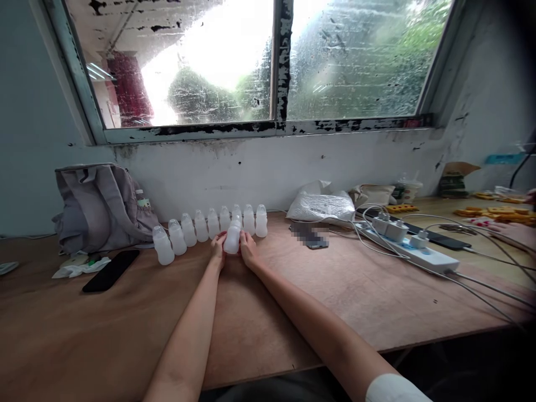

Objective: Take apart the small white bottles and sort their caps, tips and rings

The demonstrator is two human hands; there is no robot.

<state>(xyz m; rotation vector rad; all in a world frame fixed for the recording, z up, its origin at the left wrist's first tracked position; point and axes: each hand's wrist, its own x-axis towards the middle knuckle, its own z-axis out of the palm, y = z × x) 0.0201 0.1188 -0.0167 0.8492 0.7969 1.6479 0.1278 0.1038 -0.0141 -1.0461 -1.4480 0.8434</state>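
A translucent white baby bottle (pixel 233 239) with a clear cap is held low over the tabletop, tilted a little to the right. My left hand (pixel 218 249) grips its left side, and my right hand (pixel 248 248) closes on the other side. Behind and to the left, several similar bottles (pixel 201 226) stand upright in a row that curves toward me at its left end. The nearest of them (pixel 163 245) is at that left end. Another bottle (pixel 261 221) ends the row on the right. Parts of the fingers are hidden behind the held bottle.
A grey backpack (pixel 98 206) and a black phone (pixel 111 271) lie left on the wooden table (pixel 167 329). To the right are a silvery plastic package (pixel 320 205), a partly blurred dark device (pixel 317 244), and a white power strip (pixel 412 251) with trailing cables. Yellow pieces (pixel 498 214) lie farther right.
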